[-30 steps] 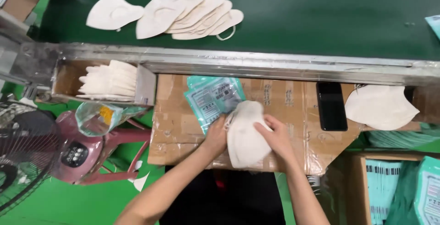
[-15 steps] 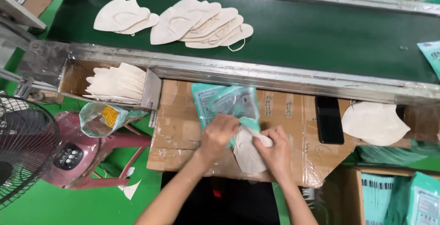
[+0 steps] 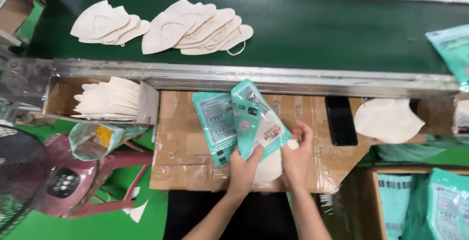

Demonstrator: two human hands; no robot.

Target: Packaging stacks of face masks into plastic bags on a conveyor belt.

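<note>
Teal printed plastic pouch (image 3: 258, 121), tilted, near the front edge of the taped brown cardboard worktop (image 3: 181, 166); left hand (image 3: 243, 169) fingers pinch its lower corner, seemingly to steady the mouth; right hand (image 3: 296, 154) fingers curl on the folded white fabric mask (image 3: 267, 167) half under it; a second teal pouch (image 3: 215, 126) lies flat just left.

Item one: a teal pouch (image 3: 259, 122), flat, printed on its face with a pale panel, held tilted with its top corner toward the conveyor, gripped at its lower edge. Item two: a white folded mask (image 3: 269, 167), partly hidden beneath the pouch, only its lower curved portion and a small edge at the right showing; whether it sits inside the pouch cannot be determined. Item three: a second teal pouch (image 3: 216, 126), same kind, lying flat on the cardboard surface (image 3: 183, 147), just beside and partly under the first.
</note>
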